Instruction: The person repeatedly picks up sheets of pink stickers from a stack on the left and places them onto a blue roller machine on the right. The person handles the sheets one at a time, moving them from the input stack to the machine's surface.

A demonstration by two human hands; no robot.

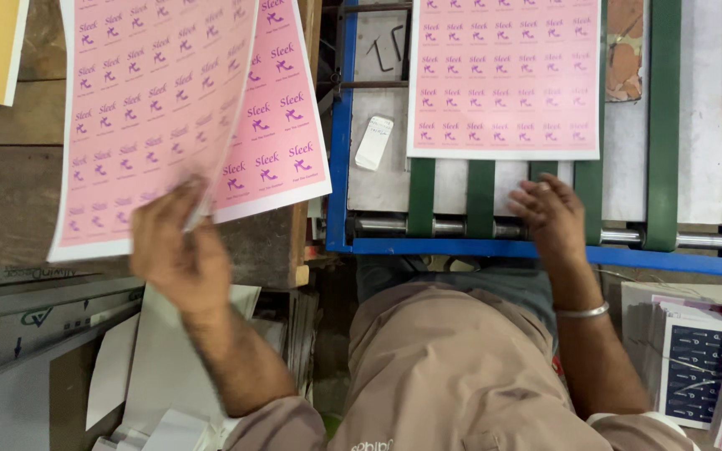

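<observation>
At the left, a pink label sheet was pinched at its near edge by the left hand, lifted off the stack. Rightward, the right hand, fingers spread, was rested on the green belts, steadying the fed sheet.

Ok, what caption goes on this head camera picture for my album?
Left hand lifts a pink printed label sheet; right hand rests on green feed belts.

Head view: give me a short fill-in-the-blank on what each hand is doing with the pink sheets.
The left hand grips the top pink label sheet at its ____ edge.
The right hand rests on the machine's green ____, empty.
The pink sheet on the machine lies inside a ____ frame.

Missing: bottom; belts; blue
</observation>
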